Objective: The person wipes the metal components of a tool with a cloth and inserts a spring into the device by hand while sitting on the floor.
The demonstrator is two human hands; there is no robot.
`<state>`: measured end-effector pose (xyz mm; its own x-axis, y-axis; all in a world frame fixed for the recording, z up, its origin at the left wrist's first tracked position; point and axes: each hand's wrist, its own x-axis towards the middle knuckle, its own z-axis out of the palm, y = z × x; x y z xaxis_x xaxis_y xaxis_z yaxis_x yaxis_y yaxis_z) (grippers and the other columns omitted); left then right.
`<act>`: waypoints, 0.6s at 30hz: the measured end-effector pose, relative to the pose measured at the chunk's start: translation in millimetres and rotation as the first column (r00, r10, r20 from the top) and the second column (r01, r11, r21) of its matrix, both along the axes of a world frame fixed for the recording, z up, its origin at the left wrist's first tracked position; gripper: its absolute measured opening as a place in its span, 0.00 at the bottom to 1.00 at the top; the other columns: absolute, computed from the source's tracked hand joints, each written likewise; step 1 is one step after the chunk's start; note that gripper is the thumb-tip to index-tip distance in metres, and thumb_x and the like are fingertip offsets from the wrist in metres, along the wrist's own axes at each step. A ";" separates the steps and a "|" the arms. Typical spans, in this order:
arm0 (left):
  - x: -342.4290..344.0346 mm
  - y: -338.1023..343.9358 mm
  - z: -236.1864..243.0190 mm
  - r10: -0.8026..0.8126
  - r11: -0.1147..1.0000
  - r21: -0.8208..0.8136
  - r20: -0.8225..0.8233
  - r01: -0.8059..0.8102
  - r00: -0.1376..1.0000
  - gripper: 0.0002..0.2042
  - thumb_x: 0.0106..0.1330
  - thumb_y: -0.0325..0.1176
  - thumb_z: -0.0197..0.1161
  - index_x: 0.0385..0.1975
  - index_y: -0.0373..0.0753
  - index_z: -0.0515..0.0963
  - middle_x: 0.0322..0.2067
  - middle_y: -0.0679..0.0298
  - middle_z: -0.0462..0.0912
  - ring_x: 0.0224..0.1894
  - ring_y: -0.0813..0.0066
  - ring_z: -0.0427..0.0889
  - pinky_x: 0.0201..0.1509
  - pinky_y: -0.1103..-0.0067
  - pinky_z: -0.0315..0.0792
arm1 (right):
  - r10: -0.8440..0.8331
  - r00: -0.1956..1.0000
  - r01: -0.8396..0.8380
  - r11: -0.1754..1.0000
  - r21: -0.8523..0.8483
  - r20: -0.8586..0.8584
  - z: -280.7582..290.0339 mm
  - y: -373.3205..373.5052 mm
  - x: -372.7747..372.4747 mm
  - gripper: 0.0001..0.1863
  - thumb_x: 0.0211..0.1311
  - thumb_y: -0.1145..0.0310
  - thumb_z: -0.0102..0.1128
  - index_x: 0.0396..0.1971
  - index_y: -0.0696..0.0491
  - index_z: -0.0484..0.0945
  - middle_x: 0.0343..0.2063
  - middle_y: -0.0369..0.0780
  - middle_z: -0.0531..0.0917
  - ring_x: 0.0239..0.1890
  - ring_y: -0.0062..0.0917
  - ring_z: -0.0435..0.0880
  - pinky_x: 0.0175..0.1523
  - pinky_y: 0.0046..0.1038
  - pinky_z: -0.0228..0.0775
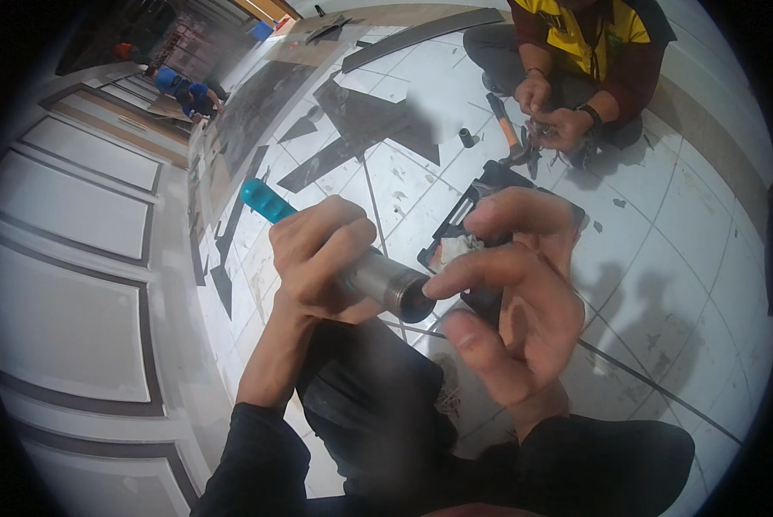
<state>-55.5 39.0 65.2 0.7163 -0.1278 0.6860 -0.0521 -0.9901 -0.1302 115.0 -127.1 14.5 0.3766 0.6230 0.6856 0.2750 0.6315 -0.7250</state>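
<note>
My left hand [322, 254] is wrapped around a grey metal cylinder with a teal ribbed handle [268, 202]. The handle sticks out past my knuckles to the upper left. The open, threaded end of the metal cylinder [395, 289] points toward my right hand [524, 297]. There, one fingertip meets the rim of the opening while thumb and fingers stay curved and apart. A crumpled whitish piece [460, 250] shows beside those fingers; whether they touch it cannot be made out. Behind the right hand, an open black tool case [438, 239] lies partly hidden.
Across from me a person in a yellow and dark jacket [632, 30] crouches, hands on a small metal thing. An orange-handled tool [504, 129] and a dark short tube [466, 138] lie on white tiles. Dark sheet offcuts [361, 121] spread beyond. Another person in blue [199, 99] works farther off.
</note>
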 end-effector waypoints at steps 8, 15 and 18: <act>-1.8 0.1 2.0 0.011 1.000 -0.014 -0.040 -0.011 0.999 0.21 0.57 0.48 0.67 0.27 0.31 0.76 0.21 0.57 0.75 0.20 0.66 0.78 0.22 0.77 0.68 | 0.202 0.950 -0.193 0.979 0.058 -0.238 -6.3 7.6 -5.6 0.15 0.48 0.60 0.68 0.33 0.52 0.82 0.52 0.40 0.69 0.56 0.28 0.67 0.64 0.34 0.57; -0.6 -0.8 1.8 0.038 0.998 -0.042 -0.029 -0.039 0.999 0.21 0.54 0.47 0.70 0.28 0.31 0.76 0.22 0.56 0.75 0.21 0.65 0.78 0.23 0.76 0.67 | 0.341 0.872 -0.314 0.940 0.133 -0.350 -13.5 11.1 3.2 0.18 0.50 0.68 0.64 0.42 0.57 0.82 0.54 0.45 0.71 0.58 0.28 0.67 0.64 0.34 0.56; -3.7 -0.5 3.7 0.068 0.991 -0.112 -0.076 -0.076 0.995 0.22 0.53 0.47 0.72 0.28 0.31 0.76 0.22 0.57 0.75 0.21 0.66 0.77 0.24 0.76 0.67 | 0.439 0.723 -0.376 0.898 0.229 -0.533 -20.5 20.7 9.7 0.22 0.47 0.67 0.63 0.43 0.61 0.77 0.53 0.46 0.70 0.57 0.29 0.67 0.64 0.33 0.56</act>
